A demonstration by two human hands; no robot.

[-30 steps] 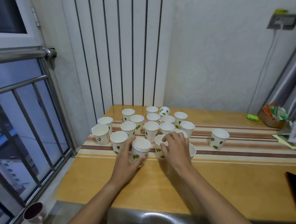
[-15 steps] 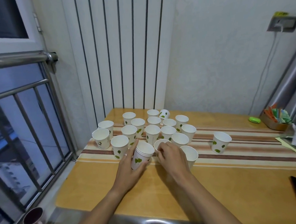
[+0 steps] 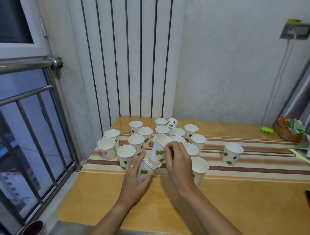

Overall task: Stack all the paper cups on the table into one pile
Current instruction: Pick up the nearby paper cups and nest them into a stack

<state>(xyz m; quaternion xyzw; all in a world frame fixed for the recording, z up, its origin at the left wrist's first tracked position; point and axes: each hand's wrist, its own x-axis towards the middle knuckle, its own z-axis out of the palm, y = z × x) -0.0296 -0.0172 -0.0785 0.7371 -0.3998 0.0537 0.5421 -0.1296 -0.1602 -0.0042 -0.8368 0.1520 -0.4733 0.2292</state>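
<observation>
Above the surface point(image 3: 153, 201), the left hand point(image 3: 135, 181) grips the small stack point(image 3: 146, 170); the right hand point(image 3: 176, 160) pinches one cup point(image 3: 159, 150) entering it — light, crushable paper, likely best held by the sidewall.

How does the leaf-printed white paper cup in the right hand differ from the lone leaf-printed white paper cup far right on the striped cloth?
The held cup is tilted and gripped by the right hand, entering the stack; the lone cup stands upright, untouched, apart. Both are white with green leaves.
</observation>
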